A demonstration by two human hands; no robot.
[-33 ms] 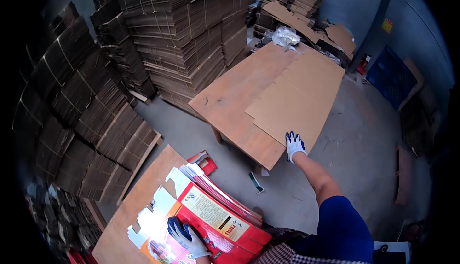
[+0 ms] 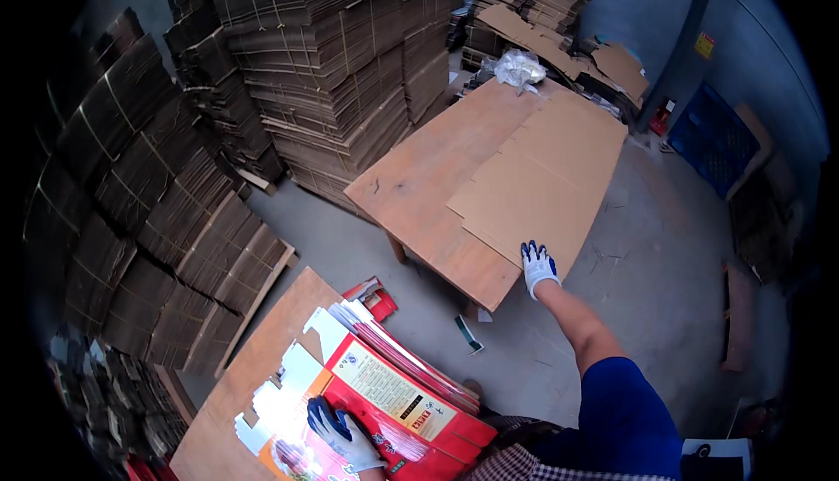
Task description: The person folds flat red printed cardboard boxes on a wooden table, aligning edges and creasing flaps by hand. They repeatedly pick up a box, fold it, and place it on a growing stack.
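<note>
In a white and blue work glove, my left hand (image 2: 343, 436) lies flat on the top sheet of a stack of printed carton blanks (image 2: 384, 385), red, white and orange. Its fingers are stretched out and grip nothing. The stack rests on a near wooden table (image 2: 223, 424). My right hand (image 2: 538, 268), gloved alike, reaches forward at the end of my outstretched arm. Fingers apart, it rests on the near corner of a plain brown cardboard sheet (image 2: 546, 175), which lies along the right side of a second wooden table (image 2: 419, 184).
Tall strapped stacks of cardboard (image 2: 336, 79) stand behind the tables, with more stacks (image 2: 157, 219) at the left. Crumpled clear plastic (image 2: 520, 69) lies on the far table's end. A red carton piece (image 2: 374, 297) lies between the tables. A blue pallet (image 2: 712, 138) leans at the right wall.
</note>
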